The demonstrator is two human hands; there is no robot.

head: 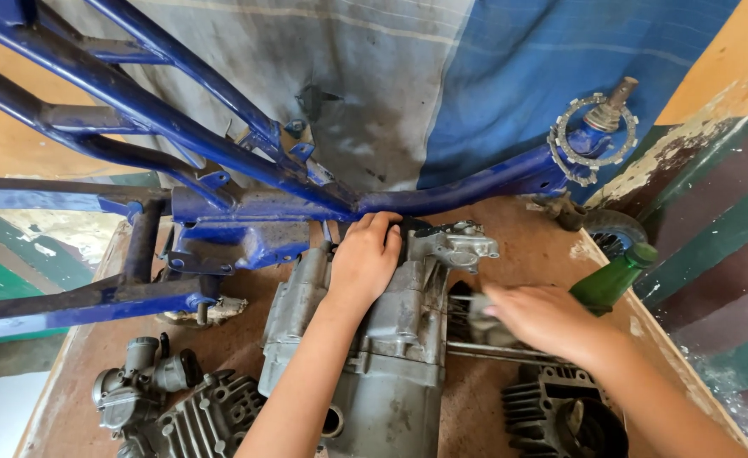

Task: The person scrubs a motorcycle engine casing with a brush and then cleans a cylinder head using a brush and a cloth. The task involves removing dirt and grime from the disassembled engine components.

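A grey metal engine case (395, 356) lies on a brown wooden table (102, 348), under a blue tubular motorcycle frame (246, 195). My left hand (365, 259) rests on the top end of the case, fingers curled over its edge beside a small grey fitting (459, 242). My right hand (539, 318), blurred, is at the case's right side over long studs (497, 352) and seems to pinch a small pale thing; I cannot tell what it is.
A carburettor (136, 382) and a finned cylinder head (208, 416) lie at the lower left. A dark finned cylinder (560, 416) sits at the lower right. A green glass bottle (616, 276) stands near the right edge. A toothed ring (594, 136) sits on the frame's steering end.
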